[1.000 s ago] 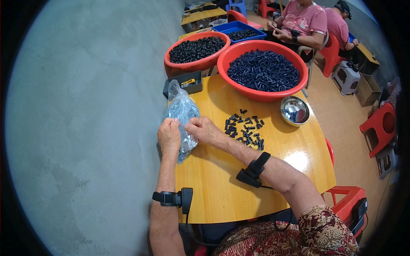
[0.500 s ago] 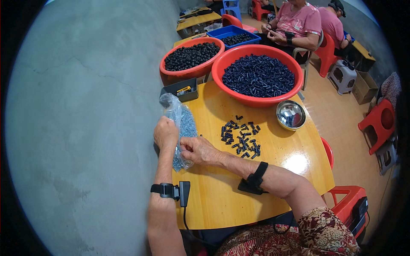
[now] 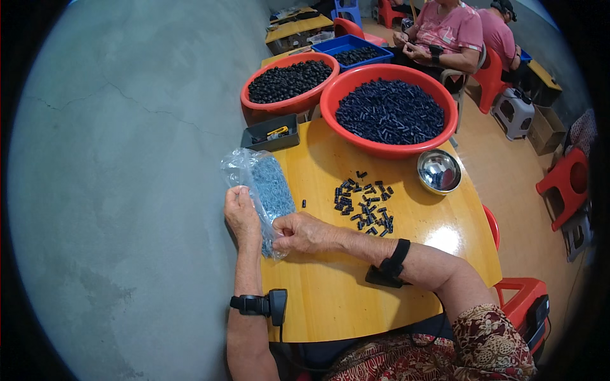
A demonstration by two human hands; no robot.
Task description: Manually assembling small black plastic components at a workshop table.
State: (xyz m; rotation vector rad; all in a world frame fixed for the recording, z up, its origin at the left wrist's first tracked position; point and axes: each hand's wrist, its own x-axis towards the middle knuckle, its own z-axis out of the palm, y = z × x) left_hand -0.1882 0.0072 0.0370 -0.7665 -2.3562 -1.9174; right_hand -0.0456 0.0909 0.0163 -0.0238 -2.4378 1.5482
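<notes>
The plastic bag (image 3: pixel 264 190) of small blue pieces lies at the left edge of the wooden table (image 3: pixel 330 298), half over the rim, and I have both hands on it. Going from the biggest things down: the grey concrete floor (image 3: pixel 127 190) fills the left side; on the table's far edge sits a large red basin (image 3: pixel 389 111) heaped with dark blue pieces, a second red basin (image 3: pixel 289 82) of black pieces beside it to the left, then a small dark tray (image 3: pixel 272 133) at the far left corner, a steel bowl (image 3: pixel 438 171) near the right edge, and a loose scatter of dark pieces (image 3: pixel 364 206) in the middle. Compared with a second ago, my left hand (image 3: pixel 243 216) has slid lower along the bag's outer side and my right hand (image 3: pixel 304 233) has dropped to its near end; both are now closed on the plastic, close together but not touching. The bag lies flatter and longer than before, so I judge it is being gripped for opening or tipping.
</notes>
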